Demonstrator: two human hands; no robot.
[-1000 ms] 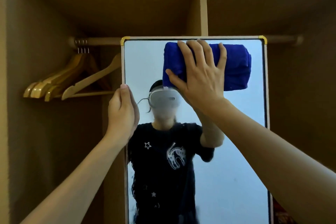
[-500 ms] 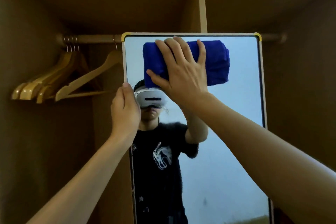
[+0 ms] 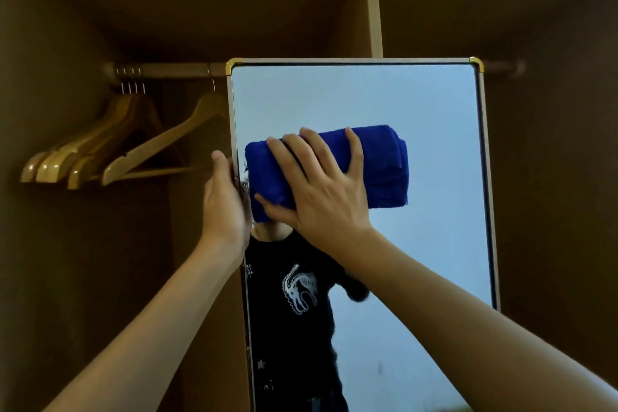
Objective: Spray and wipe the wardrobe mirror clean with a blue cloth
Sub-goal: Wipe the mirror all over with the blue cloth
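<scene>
One mirror (image 3: 418, 117), one blue cloth (image 3: 374, 170) pressed flat by right hand (image 3: 324, 201); left hand (image 3: 224, 204) gripping mirror's left edge; five hangers (image 3: 110, 150) on rail (image 3: 167, 70).

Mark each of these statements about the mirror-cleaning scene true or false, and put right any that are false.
1. The right hand presses a folded blue cloth flat against the mirror. True.
2. The left hand holds a spray bottle. False: it grips the mirror's left edge, and no bottle is in view.
3. Wooden hangers hang on the rail left of the mirror. True.
4. The cloth sits at the bottom of the glass. False: it is in the upper half, near the left edge.
5. The mirror frame has gold corner pieces at the top. True.
</scene>
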